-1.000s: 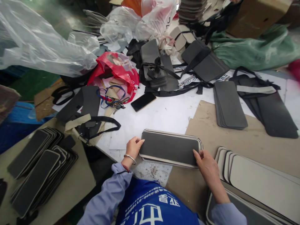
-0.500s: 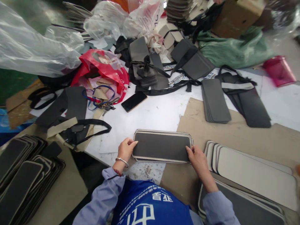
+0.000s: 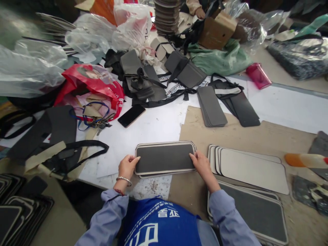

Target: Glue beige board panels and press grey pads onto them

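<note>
A dark grey rectangular panel with rounded corners and a pale border (image 3: 165, 158) lies in front of me, on top of others like it. My left hand (image 3: 128, 166) pinches its left end between thumb and fingers. At the opposite end, my right hand (image 3: 201, 164) grips the right edge the same way. Beside my right hand lie fanned pale panels (image 3: 253, 167). Under my right forearm is a stack of dark panels with pale borders (image 3: 258, 210).
A phone (image 3: 131, 115), a red plastic bag (image 3: 94, 85) and a black strap (image 3: 89, 145) lie ahead and left. Plain grey panels (image 3: 211, 106) sit beyond. An orange-and-clear bottle (image 3: 304, 160) lies far right. More panel stacks (image 3: 25, 218) stand low left. Another person's hand (image 3: 200, 13) shows at the back.
My view has swung to the right, so everything sits further left, and the bottle and another person's hand now show. Both hands keep their hold on the panel's ends.
</note>
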Demonstrator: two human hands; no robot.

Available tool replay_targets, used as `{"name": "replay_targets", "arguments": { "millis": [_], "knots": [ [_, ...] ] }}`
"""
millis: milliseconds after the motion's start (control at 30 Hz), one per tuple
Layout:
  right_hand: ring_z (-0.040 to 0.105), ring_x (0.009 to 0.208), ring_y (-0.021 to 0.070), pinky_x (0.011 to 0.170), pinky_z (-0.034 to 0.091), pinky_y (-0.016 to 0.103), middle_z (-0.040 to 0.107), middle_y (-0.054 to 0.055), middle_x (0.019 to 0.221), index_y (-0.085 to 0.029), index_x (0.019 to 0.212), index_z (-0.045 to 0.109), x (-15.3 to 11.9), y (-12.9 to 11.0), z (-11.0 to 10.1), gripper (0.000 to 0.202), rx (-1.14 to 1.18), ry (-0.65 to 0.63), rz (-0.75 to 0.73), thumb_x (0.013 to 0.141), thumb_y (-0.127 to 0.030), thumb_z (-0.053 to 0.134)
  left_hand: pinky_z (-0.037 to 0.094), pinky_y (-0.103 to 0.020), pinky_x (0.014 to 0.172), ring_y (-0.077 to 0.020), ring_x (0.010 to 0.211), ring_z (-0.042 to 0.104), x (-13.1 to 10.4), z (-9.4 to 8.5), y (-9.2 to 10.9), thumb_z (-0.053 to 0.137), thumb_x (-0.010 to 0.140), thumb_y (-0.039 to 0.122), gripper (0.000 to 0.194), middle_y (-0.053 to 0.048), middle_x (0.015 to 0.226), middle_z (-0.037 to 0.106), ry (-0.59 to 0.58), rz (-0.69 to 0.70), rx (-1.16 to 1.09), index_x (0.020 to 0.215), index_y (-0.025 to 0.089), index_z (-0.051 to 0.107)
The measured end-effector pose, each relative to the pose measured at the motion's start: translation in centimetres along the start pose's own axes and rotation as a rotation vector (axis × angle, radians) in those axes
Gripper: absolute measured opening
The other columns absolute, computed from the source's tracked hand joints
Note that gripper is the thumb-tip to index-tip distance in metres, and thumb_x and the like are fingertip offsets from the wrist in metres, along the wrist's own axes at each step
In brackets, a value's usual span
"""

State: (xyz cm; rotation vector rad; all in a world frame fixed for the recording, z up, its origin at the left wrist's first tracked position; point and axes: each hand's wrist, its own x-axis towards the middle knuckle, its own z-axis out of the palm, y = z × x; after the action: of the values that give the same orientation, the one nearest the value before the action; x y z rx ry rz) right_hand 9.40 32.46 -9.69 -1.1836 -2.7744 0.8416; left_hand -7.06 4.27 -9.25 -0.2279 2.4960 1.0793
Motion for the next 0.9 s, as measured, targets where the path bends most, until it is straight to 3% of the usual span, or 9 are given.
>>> {"name": "replay_targets", "arguments": {
  "millis": [267,900],
  "knots": [
    [0.043,0.058,0.0171,0.06,0.031,0.029,0.046,0.0,0.058,-0.024,0.06,0.035,0.25,0.45,0.0,0.028,-0.043,-0.06,0.04,0.073,-0.048,0.041,0.036,-0.024,0.054,-0.012,0.054,0.049,-0.23,0.12,0.49,0.064,0.058,0.032,0.018,0.004,0.051,0.052,0.007,0.02,-0.05,0.053,0.019,0.053],
    [0.046,0.057,0.0174,0.058,0.033,0.03,0.048,0.0,0.056,-0.024,0.06,0.037,0.51,-0.37,-0.49,0.026,-0.126,-0.112,0.036,0.073,-0.045,0.045,0.035,-0.023,0.054,-0.0108,0.053,0.048,0.08,-0.29,0.01,0.065,0.06,0.027,0.018,0.005,0.049,0.052,-0.025,0.031,-0.1,0.052,0.018,0.052]
  ]
}}
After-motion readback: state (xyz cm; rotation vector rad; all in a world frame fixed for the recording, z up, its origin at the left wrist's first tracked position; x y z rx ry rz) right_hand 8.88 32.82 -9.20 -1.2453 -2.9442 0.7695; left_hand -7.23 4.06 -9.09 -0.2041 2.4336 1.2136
